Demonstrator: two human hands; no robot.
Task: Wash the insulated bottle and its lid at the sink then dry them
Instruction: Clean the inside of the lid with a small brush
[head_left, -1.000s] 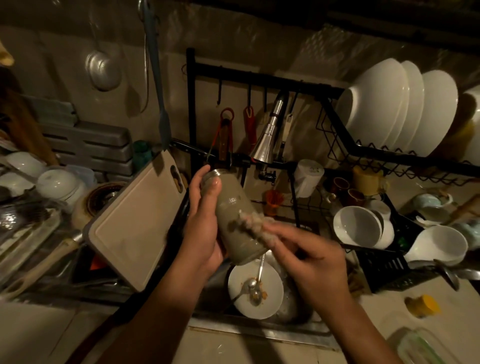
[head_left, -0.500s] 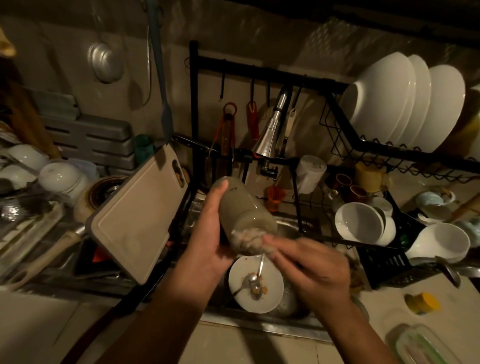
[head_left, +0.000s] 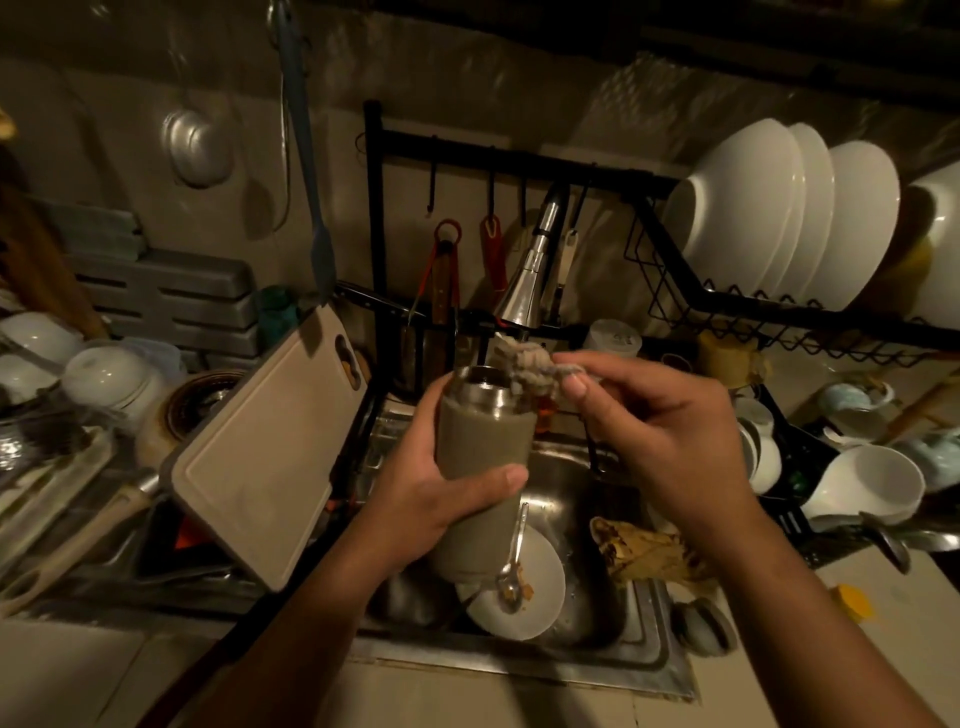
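Mid-wash: our left hand (head_left: 441, 499) grips the bottle (head_left: 480, 457) upright, right hand (head_left: 660, 431) pinches scrubber (head_left: 524, 364) at its mouth; rinse, lid, drying remain.

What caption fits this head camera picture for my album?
Over the sink, the left hand grips the open bottle while the right hand pinches a scrubber at its mouth.

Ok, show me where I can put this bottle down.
Bare counter lies in front of the sink, below the leaning cutting board; another patch sits right of the yellow object. Crowded: the sink floor holds a plate and scraps; bowls fill the left, cups the right.
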